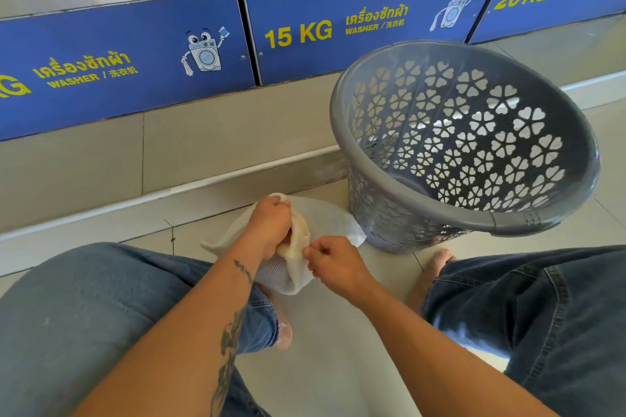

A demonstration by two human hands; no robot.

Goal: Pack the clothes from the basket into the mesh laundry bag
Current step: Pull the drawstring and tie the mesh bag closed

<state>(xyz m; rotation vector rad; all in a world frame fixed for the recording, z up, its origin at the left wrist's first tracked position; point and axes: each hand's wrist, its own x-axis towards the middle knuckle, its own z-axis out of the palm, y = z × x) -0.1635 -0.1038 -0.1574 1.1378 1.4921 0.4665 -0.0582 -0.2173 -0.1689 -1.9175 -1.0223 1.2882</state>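
A white mesh laundry bag (pixel 328 218) lies on the tiled floor between my knees. My left hand (pixel 271 225) grips the bag's upper edge, fingers curled over it. Pale cream cloth (pixel 299 230) shows inside the bag's mouth. My right hand (pixel 330 261) pinches the bag's edge at the opening, just right of the left hand. The grey plastic basket (pixel 572 132) with flower-shaped holes stands tilted at the right, and I see no clothes inside it.
Blue-fronted washers (pixel 298 34) labelled 15 KG and 20 KG line the wall on a tiled plinth (pixel 169 152). My legs in blue jeans (pixel 84 315) flank the bag, with a bare foot (pixel 437 261) beside the basket.
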